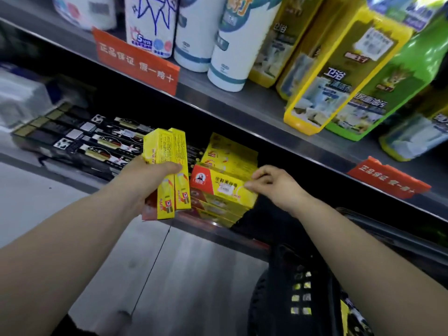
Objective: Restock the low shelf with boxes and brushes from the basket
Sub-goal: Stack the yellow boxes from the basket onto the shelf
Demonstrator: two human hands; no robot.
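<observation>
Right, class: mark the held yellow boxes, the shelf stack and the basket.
held yellow boxes [160, 147]: head view, upper face.
shelf stack [214, 183]: head view, top box's label.
basket [268, 295]: head view, black mesh wall.

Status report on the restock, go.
Left hand grips yellow boxes upright, short of the low shelf. Right hand at the stacked top box, grip unclear. Basket below; nothing blocking.

Glossy yellow cardboard boxes, matt grey shelf edge (metal, apparently), black plastic basket
</observation>
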